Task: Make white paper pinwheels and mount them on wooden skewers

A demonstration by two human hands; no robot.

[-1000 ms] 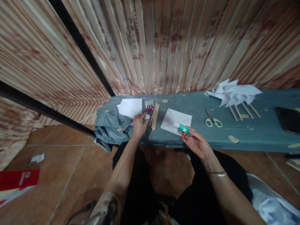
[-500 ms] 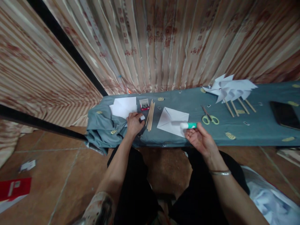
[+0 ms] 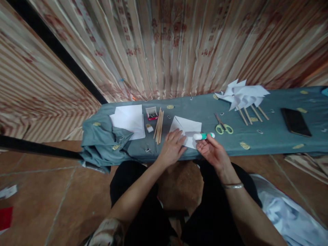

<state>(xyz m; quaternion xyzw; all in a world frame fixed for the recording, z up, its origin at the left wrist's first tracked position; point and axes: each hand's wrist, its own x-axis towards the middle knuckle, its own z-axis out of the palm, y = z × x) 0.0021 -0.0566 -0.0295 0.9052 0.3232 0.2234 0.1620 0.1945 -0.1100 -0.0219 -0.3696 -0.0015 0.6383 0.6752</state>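
From the head view, my right hand [image 3: 214, 152] is partly curled, palm turned up, with thumb and fingertips pinching the near end of a slim white-and-green plastic glue stick [image 3: 204, 136], which lies level just above the sheet. My left hand [image 3: 173, 147] is open, fingers loosely spread, palm down over the left part of a white, creased square of paper [image 3: 191, 123] on the blue-grey patterned cloth [image 3: 202, 111]; it grips nothing.

I judge the tube light, stiff and smooth, a little slippery, best held by its green barrel or rear, clear of the white front end, which may be tacky. The paper should be light, thin and easily creased or torn, so flat fingers near an edge suit it best.
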